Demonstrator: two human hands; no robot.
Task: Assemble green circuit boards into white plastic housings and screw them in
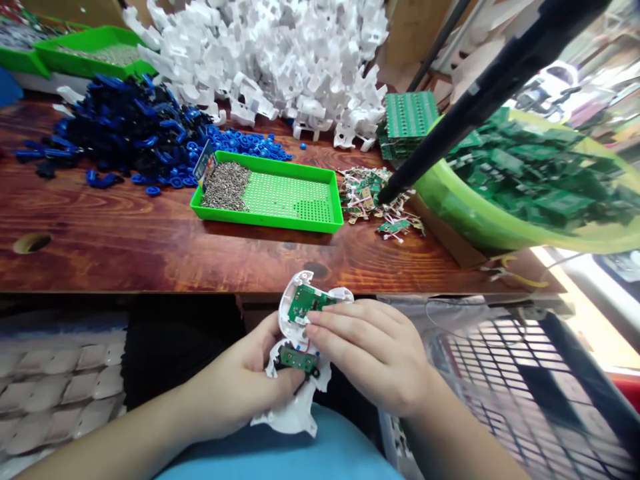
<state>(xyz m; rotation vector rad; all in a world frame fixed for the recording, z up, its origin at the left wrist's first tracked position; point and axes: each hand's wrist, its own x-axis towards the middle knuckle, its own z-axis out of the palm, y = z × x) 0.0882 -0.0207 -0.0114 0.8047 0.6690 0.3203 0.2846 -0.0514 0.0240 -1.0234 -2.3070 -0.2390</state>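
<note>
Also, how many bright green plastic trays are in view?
3. The first tray is in the middle, the second tray at back left, the third tray beside it, cut by the left edge. More may be hidden.

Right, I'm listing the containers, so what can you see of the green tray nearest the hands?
The bright green tray is shallow, rectangular and plastic-looking, with a perforated floor. Small metallic pieces are heaped at its left end, by a small leaning card; the rest is mostly bare. It lies flat on the wooden table, between blue parts and small wired boards. Nobody is touching it.
</note>
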